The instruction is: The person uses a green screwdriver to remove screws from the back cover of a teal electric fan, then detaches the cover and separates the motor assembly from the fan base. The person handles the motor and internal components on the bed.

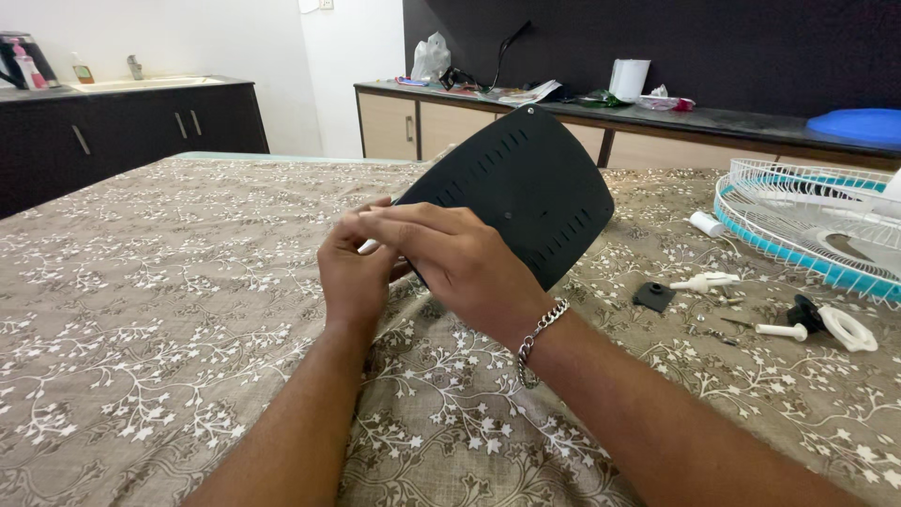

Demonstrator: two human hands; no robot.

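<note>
While both hands meet at lower edge of black slotted panel (pixel 526 188), left hand (pixel 355 274) pinches white piece (pixel 368 247), right hand (pixel 460 258) closed steadying panel above table (pixel 141 282); firm, level grip best.

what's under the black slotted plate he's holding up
Under the black slotted plate lies the floral cloth of the table. Both hands grip its lower edge, left hand and right hand. They hide that corner and whatever is pinched there.

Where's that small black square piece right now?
In the head view the small black square piece lies on the patterned cloth to the right of both hands, just left of the white fan parts and below the fan grille.
</note>
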